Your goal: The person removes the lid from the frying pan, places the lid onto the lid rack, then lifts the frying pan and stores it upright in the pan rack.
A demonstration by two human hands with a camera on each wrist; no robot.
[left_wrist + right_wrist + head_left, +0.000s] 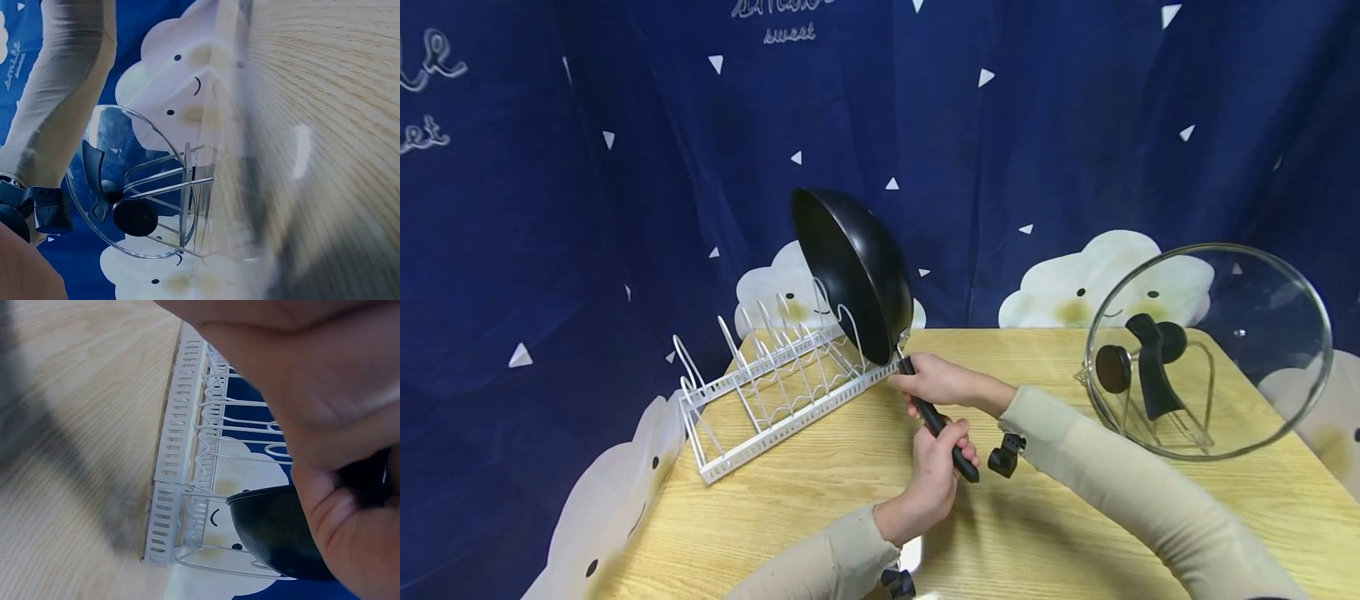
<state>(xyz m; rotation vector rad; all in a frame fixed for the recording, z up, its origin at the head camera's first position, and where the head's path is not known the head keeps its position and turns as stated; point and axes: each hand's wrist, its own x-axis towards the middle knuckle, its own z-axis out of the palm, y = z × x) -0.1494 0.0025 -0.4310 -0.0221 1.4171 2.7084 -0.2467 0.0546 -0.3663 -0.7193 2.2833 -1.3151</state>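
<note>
A black wok (880,258) stands tilted on its edge at the far right end of a white wire rack (790,408), its open side facing left. Its long black handle (931,415) slopes down toward the near side. My right hand (943,382) grips the handle close to the wok. Lower down, my left hand (936,467) grips the same handle near its end. In the right wrist view, the wok (275,531) is beside the rack's end wires, partly hidden by my fingers. Whether the wok's rim rests on the rack I cannot tell.
At the right, a glass lid (1292,367) with a black handle stands upright in a small wire stand (1206,417). The wooden table (1045,533) lies below. A dark blue curtain (1060,150) with clouds hangs behind and at the left.
</note>
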